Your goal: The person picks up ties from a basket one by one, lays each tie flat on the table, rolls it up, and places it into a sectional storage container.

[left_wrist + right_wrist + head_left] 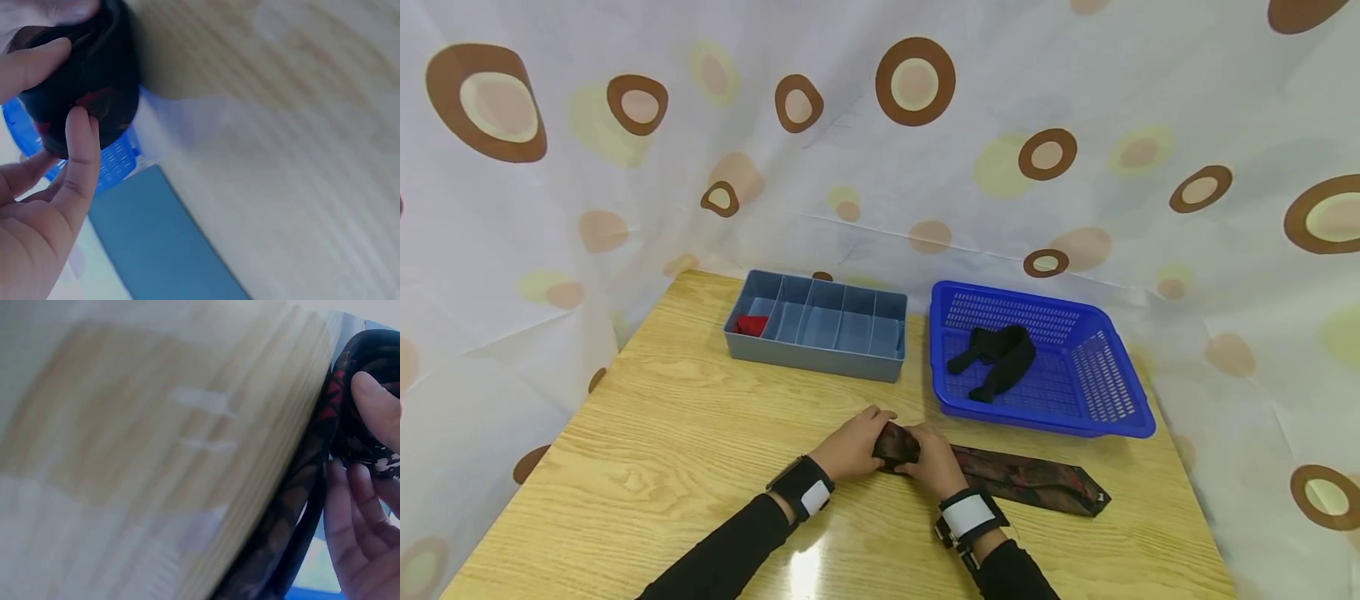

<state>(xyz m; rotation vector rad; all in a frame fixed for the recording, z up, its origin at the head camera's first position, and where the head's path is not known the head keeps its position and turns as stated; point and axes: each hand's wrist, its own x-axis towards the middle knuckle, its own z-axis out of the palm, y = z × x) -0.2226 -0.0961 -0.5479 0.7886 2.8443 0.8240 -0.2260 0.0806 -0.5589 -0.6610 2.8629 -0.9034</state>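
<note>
A dark necktie [1030, 479] with a brown and red pattern lies across the wooden table, its pointed end toward the right. Its left end is wound into a roll [109, 81], which both hands hold just above or on the tabletop. My left hand [850, 446] grips the roll from the left, thumb and fingers around its side. From the right, my right hand [938, 462] pinches the same roll between thumb and fingers. In the right wrist view the flat length of the tie [284, 512] runs away from the roll. The hands partly cover the roll in the head view.
A grey-blue divided box [812, 358] stands at the back, with a red folded cloth [750, 325] in its leftmost compartment. Right of it, a blue plastic basket [1022, 423] holds a crumpled black cloth strip [1011, 358]. Behind the table [700, 433] hangs a patterned sheet [850, 83].
</note>
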